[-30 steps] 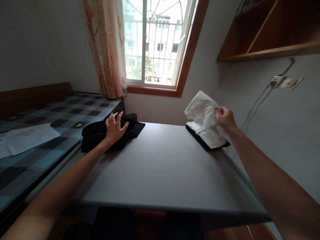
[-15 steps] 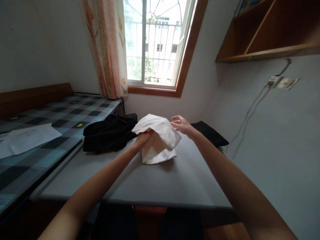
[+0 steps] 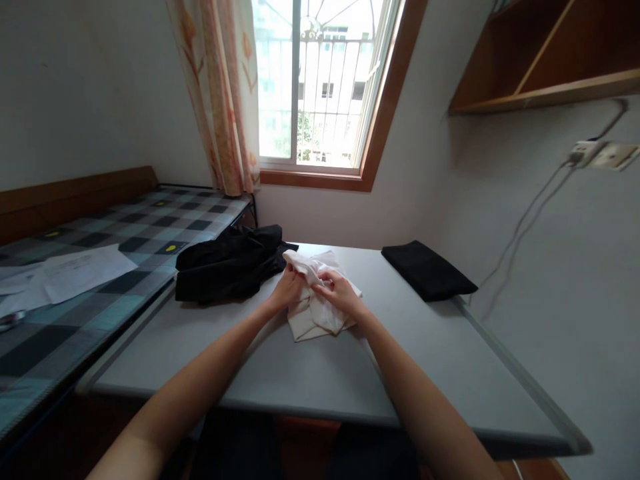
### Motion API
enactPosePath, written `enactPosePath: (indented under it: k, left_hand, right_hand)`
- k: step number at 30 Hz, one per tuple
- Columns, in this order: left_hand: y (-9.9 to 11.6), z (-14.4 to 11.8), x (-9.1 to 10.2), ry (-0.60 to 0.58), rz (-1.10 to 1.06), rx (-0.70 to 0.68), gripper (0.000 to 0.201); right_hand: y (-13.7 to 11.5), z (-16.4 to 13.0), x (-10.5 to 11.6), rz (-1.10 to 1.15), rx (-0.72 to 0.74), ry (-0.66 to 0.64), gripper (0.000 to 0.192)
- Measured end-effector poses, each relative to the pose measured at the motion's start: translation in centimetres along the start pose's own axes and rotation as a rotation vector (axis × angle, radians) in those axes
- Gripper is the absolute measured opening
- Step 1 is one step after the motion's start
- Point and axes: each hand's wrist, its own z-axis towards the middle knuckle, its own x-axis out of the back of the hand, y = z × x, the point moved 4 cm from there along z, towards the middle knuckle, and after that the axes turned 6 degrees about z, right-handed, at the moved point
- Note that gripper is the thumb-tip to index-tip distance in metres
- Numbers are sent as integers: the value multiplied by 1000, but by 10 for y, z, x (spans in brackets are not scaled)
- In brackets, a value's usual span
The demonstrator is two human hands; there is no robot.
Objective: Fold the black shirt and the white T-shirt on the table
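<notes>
A crumpled white cloth, which looks like a garment (image 3: 320,313), lies partly on the grey table (image 3: 310,380), its upper part lifted in both hands. My left hand (image 3: 291,287) is closed on its upper left edge, with some fingers hidden by the fabric. On the upper right, my right hand (image 3: 337,291) pinches a fold of the same cloth, thumb and fingers close together. What kind of garment it is cannot be made out.
Left of the cloth sits a heap of black clothing (image 3: 225,267). A folded black cloth (image 3: 427,270) lies at the table's right edge. Beyond the left edge is a bed with a checked cover (image 3: 165,230), bearing white papers (image 3: 85,270). A wooden shelf (image 3: 550,90) hangs upper right.
My right hand, apart from the cloth with spread fingers before, has come in left and down and taken hold of it. The cloth has dropped lower and bunched up. The view has shifted slightly.
</notes>
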Motion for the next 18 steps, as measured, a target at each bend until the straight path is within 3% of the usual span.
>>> enactPosePath:
  k: [3, 6, 9, 12, 15, 18]
  left_hand:
    - [7, -7, -3, -100, 41, -59, 30]
    - [15, -16, -2, -153, 196, -105, 36]
    - [22, -23, 6, -56, 451, -95, 44]
    - [30, -28, 15, 74, 669, -101, 26]
    - [36, -30, 20, 139, 756, -122, 18]
    - [37, -28, 27, 230, 698, -126, 20]
  right_hand:
    - [-1, -3, -2, 3, 2, 47, 25]
    - [9, -1, 10, 211, -90, 174, 30]
    - [33, -1, 42, 546, -212, 478, 29]
    - [62, -9, 81, 708, -283, 746, 28]
    - [84, -19, 104, 698, -379, 777, 29]
    - [92, -28, 111, 620, -435, 807, 30]
